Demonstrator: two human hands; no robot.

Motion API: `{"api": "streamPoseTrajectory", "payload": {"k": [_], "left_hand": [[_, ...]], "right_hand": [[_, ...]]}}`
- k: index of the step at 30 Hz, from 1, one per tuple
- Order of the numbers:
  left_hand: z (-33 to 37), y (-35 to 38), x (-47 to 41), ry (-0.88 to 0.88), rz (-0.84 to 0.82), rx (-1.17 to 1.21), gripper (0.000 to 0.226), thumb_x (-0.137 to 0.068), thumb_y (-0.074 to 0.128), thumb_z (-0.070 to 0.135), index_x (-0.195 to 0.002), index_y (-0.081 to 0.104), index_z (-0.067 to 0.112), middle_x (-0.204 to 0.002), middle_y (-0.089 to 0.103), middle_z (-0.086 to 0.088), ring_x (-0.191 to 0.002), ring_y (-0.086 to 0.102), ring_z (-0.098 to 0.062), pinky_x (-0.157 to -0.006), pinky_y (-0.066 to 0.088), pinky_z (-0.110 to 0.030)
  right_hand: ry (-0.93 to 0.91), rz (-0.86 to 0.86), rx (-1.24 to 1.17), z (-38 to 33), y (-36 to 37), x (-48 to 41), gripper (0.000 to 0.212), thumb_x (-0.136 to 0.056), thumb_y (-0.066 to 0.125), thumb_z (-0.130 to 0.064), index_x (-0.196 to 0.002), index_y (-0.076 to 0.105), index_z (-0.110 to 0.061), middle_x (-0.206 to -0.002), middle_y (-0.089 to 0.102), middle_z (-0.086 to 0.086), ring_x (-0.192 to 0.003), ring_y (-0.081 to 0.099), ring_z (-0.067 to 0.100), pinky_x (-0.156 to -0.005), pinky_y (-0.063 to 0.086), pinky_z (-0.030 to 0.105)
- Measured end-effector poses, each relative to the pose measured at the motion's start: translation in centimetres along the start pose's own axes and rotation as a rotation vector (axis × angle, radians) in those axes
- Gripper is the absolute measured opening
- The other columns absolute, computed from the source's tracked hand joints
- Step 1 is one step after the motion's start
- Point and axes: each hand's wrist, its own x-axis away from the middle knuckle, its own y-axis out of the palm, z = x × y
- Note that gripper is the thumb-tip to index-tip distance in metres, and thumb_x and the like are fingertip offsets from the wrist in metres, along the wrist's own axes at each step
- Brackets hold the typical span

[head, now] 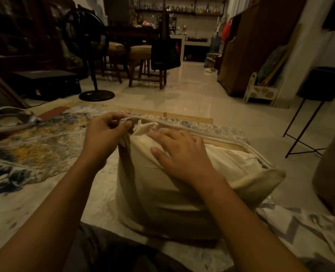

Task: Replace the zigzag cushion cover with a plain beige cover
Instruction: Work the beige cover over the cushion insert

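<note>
A cushion sits in front of me inside a plain beige cover [162, 197], its zip edge on the far side. The pale inner cushion [239, 158] bulges out of the open slit. My left hand [104, 132] pinches the small metal zip pull [124, 120] at the left end of the slit. My right hand [184, 154] lies flat, fingers spread, pressing the inner cushion down just right of the pull. The grey and white zigzag cover [304, 234] lies crumpled on the floor at the lower right.
A patterned blue and yellow rug [35, 150] spreads to the left, with a white cable [9, 122] on it. A standing fan [96, 95], wooden stools [143, 61] and a black metal stand [308, 126] surround the tiled floor beyond.
</note>
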Motion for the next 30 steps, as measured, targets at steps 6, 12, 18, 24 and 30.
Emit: {"api": "streamPoseTrajectory", "payload": {"k": [6,12,18,24,30], "left_hand": [[0.0,-0.7,0.7,0.105,0.092,0.256,0.021,-0.081,0.073,0.004,-0.085,0.075,0.024,-0.086,0.075,0.004,-0.09,0.071,-0.013,-0.083,0.057,-0.03],[-0.4,-0.4,0.3,0.038,-0.219,0.347,0.032,-0.082,0.069,0.002,-0.106,0.07,0.023,-0.098,0.074,-0.005,-0.091,0.071,-0.014,-0.072,0.056,-0.022],[-3.1,-0.7,1.3,0.065,-0.166,0.529,0.025,-0.09,0.058,-0.005,-0.106,0.07,0.009,-0.103,0.074,-0.007,-0.101,0.07,-0.023,-0.082,0.057,-0.033],[-3.0,-0.1,2.0,0.082,-0.057,0.491,0.013,-0.094,0.059,0.006,-0.096,0.07,0.012,-0.09,0.075,-0.005,-0.088,0.072,-0.021,-0.074,0.058,-0.033],[-5.1,-0.7,5.6,0.445,-0.109,0.641,0.035,-0.082,0.058,0.015,-0.112,0.055,-0.002,-0.105,0.062,-0.026,-0.101,0.063,-0.043,-0.088,0.053,-0.049]], "right_hand": [[0.056,-0.249,0.13,0.0,0.4,0.6,0.042,-0.102,0.025,-0.054,-0.134,0.051,-0.045,-0.137,0.056,-0.014,-0.122,0.05,0.018,-0.094,0.033,0.045],[0.001,-0.284,0.23,0.3,-2.5,0.1,0.036,-0.101,0.035,-0.051,-0.132,0.053,-0.045,-0.133,0.059,-0.013,-0.115,0.056,0.016,-0.089,0.047,0.04],[-0.221,0.241,-0.135,-3.3,-4.7,-2.2,0.026,-0.092,0.06,-0.035,-0.116,0.069,-0.039,-0.12,0.063,-0.014,-0.105,0.057,0.008,-0.087,0.051,0.035],[-0.195,0.052,-0.333,-5.5,-3.5,-5.1,0.019,-0.084,0.076,-0.025,-0.102,0.075,-0.027,-0.095,0.064,-0.011,-0.081,0.061,0.002,-0.07,0.054,0.016],[-0.226,0.18,-0.546,-4.9,-0.9,-3.4,0.014,-0.086,0.074,-0.014,-0.1,0.074,-0.02,-0.084,0.068,-0.007,-0.075,0.065,0.009,-0.067,0.056,0.022]]}}
